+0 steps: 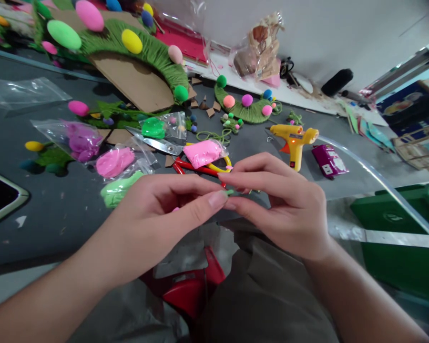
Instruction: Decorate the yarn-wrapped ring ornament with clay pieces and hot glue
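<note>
My left hand (164,202) and my right hand (286,205) meet at the fingertips over the table's near edge. Between them they pinch a small green piece (230,192), mostly hidden by the fingers; its material cannot be made out. Just beyond lie scissors (160,145) with yellow handles, a red-handled tool (191,166) and a bag of pink clay (203,152). Light green clay (119,190) sits close to my left wrist, beside another pink clay bag (115,162). A yellow hot glue gun (293,138) stands beyond my right hand.
A green yarn-wrapped arch (150,52) with coloured balls stands at the back left. A smaller green crescent (245,109) lies behind the scissors. At right are a purple packet (329,162) and a green bin (396,209). A phone-like device (2,197) lies far left.
</note>
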Action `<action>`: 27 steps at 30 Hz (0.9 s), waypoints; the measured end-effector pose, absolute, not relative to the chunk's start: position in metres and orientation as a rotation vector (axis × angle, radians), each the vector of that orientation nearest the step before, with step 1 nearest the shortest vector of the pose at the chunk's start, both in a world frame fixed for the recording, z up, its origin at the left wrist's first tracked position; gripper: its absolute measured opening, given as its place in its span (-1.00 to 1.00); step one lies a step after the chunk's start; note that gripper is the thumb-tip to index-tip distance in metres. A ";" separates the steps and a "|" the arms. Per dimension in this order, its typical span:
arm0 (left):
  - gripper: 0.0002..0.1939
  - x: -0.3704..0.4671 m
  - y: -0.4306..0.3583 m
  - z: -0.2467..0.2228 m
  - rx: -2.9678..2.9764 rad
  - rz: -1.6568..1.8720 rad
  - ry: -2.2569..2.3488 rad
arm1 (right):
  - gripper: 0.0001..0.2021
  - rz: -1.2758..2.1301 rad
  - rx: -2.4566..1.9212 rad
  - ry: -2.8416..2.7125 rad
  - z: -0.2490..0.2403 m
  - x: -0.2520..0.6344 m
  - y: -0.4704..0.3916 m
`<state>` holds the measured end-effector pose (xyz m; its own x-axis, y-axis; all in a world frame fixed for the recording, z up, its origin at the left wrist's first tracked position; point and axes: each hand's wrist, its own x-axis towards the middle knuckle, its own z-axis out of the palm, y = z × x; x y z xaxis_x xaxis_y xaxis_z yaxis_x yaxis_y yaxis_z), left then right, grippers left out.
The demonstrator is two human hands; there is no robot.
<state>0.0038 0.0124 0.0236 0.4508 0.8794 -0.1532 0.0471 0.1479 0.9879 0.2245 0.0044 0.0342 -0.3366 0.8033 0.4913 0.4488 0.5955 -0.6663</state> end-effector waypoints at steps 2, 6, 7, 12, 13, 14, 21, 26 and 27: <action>-0.91 0.003 0.013 0.024 1.323 0.741 0.947 | -0.84 0.538 -0.984 -1.993 0.034 0.224 0.004; -0.88 0.004 0.015 0.025 1.333 0.766 0.939 | -0.91 0.521 -0.960 -2.003 0.037 0.222 0.002; -0.88 0.004 0.015 0.025 1.329 0.774 0.938 | -0.92 0.519 -0.962 -2.001 0.037 0.222 0.002; -0.85 0.004 0.014 0.023 1.287 0.795 0.942 | -0.94 0.544 -1.016 -1.947 0.038 0.223 0.003; -0.83 0.003 0.014 0.023 1.276 0.793 0.949 | -0.94 0.549 -1.023 -1.934 0.038 0.224 0.004; -0.81 0.003 0.013 0.022 1.264 0.792 0.959 | -0.93 0.550 -1.029 -1.920 0.038 0.225 0.004; -0.87 0.006 0.014 0.021 1.246 0.798 0.917 | -0.90 0.514 -1.025 -1.923 0.037 0.225 0.004; -0.91 0.008 0.015 0.024 1.338 0.824 0.969 | -0.94 0.531 -1.029 -1.956 0.037 0.219 0.001; -0.88 0.008 0.014 0.024 1.336 0.836 0.977 | -0.94 0.547 -1.044 -1.950 0.037 0.219 0.001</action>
<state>0.0080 0.0144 0.0239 0.3843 0.9188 -0.0899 0.0529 0.0753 0.9958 0.2193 0.0011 0.0371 -0.3038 0.8295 0.4686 0.4648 0.5584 -0.6872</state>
